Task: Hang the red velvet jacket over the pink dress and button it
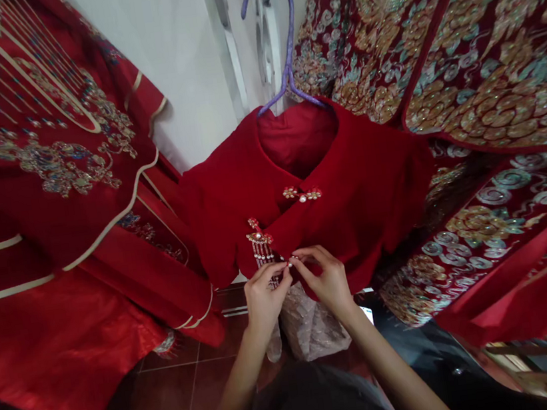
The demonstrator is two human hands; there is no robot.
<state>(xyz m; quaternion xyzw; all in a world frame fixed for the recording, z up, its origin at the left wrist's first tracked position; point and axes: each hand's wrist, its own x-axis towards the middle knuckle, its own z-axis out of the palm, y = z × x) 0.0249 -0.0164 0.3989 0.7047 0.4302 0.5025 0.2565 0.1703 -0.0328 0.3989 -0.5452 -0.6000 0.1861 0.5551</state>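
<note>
Two bare forearms reach up from a dark lap. The left hand and right hand meet fingertip to fingertip, both pinched shut on the front edge of a red jacket hanging from a hanger. A beaded tassel hangs just left of the pinch, and a clasp sits above it. The step looks like fastening the lower closure, which calls for fine fingertip alignment.

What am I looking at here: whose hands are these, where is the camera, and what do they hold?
No machine here: a person wears the one camera on the head, looking forward and down. The left hand and right hand are that person's own. Both pinch the front edge of a red jacket on a purple hanger, beside its beaded tassel. Embroidered red robes hang either side; a plastic bag sits on the tiled floor.
</note>
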